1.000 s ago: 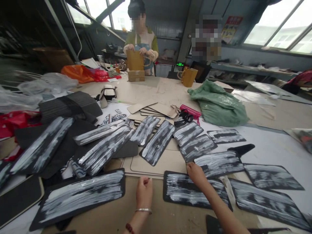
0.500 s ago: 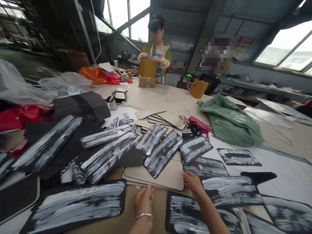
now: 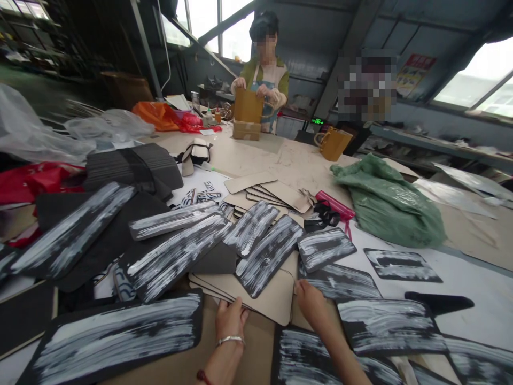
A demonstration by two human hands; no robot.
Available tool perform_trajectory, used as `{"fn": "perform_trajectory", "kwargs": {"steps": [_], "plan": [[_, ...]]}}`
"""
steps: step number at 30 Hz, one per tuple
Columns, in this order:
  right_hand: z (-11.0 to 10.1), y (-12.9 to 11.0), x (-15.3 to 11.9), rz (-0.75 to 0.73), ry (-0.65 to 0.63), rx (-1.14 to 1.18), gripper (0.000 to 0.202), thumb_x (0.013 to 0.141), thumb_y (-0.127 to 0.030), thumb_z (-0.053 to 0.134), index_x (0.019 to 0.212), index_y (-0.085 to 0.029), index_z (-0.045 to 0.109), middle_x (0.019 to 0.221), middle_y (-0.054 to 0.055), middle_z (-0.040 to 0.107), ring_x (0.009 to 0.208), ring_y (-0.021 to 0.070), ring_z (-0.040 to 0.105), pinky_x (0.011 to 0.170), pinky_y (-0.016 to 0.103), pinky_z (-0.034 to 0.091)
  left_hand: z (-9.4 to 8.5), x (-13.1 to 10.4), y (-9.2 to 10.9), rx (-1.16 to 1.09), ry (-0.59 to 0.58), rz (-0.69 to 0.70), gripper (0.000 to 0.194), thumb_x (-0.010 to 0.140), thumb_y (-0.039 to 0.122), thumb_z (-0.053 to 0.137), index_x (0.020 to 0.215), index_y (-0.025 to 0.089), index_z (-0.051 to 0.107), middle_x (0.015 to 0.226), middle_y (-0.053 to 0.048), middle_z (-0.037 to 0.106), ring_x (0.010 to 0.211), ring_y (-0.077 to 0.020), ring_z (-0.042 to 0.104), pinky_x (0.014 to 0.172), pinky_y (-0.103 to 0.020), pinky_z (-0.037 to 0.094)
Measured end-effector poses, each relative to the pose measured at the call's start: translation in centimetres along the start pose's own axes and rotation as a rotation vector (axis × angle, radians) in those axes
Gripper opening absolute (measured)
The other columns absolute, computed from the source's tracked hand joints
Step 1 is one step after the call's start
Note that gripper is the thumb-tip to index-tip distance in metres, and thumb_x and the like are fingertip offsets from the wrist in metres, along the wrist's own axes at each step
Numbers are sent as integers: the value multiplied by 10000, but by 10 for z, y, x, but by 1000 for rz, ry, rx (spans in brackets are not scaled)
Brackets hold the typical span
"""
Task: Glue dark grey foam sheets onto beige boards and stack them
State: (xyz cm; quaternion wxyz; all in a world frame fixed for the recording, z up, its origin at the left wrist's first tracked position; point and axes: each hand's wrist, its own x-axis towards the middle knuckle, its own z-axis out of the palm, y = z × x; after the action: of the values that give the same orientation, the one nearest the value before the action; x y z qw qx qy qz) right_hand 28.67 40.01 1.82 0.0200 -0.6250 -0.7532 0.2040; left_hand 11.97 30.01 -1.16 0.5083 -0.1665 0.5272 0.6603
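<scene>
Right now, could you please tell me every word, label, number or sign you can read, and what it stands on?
No text can be read clearly.
Red-topped poster: heading blurred.
Green lit sign: too small and blurred.
Green plastic bag: pale marks, perhaps print, unreadable.

Stacked and slightly fanned: flat beige panels [image 3: 276, 300] with rounded corners and thin dark edges, partly covered by a white-streaked black panel [image 3: 269, 258].

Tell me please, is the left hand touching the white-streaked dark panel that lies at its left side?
Apart. The head view shows a strip of brown surface between the left hand and the white-streaked dark panel.
</scene>
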Motion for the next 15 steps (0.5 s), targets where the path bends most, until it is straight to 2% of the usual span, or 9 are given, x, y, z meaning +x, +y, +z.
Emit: {"fn": "perform_trajectory", "kwargs": {"steps": [2, 4, 8, 11, 15], "plan": [[-5, -14, 0, 1, -16, -132, 365, 878, -211, 266, 1060, -175, 580, 891, 128, 669, 801, 210, 641, 696, 307, 456, -3, 2, -3, 56, 22, 37, 201, 718, 108, 525, 875, 227, 491, 810, 11, 633, 676, -97, 623, 643, -223, 479], [-8, -22, 1, 16, -52, -271, 381, 880, -167, 256, 1137, -182, 537, 900, 141, 671, 804, 230, 649, 691, 335, 459, -6, 1, -5, 96, 20, 72, 191, 712, 140, 528, 874, 232, 487, 794, 13, 628, 679, -97, 618, 640, -222, 473], [-12, -18, 4, 143, -22, -408, 378, 838, -53, 237, 1005, -86, 575, 863, 201, 663, 813, 263, 649, 674, 351, 460, -7, 0, -6, 114, 2, 53, 266, 649, 164, 571, 887, 237, 477, 761, 11, 613, 691, -121, 612, 671, -266, 481], [-17, -12, 14, 203, 17, -419, 382, 835, -48, 231, 1014, -75, 568, 877, 196, 657, 814, 248, 644, 676, 329, 455, -8, 0, -8, 104, 2, 97, 281, 634, 197, 589, 889, 240, 479, 751, 10, 605, 686, -125, 603, 662, -271, 481], [-22, -18, 36, 19, 148, -415, 436, 819, -38, 253, 1161, -99, 517, 1082, 162, 587, 989, 228, 556, 807, 295, 408, -10, 0, -11, 90, -6, 91, 281, 634, 208, 588, 891, 236, 477, 766, 6, 610, 688, -117, 599, 646, -248, 478]]}}
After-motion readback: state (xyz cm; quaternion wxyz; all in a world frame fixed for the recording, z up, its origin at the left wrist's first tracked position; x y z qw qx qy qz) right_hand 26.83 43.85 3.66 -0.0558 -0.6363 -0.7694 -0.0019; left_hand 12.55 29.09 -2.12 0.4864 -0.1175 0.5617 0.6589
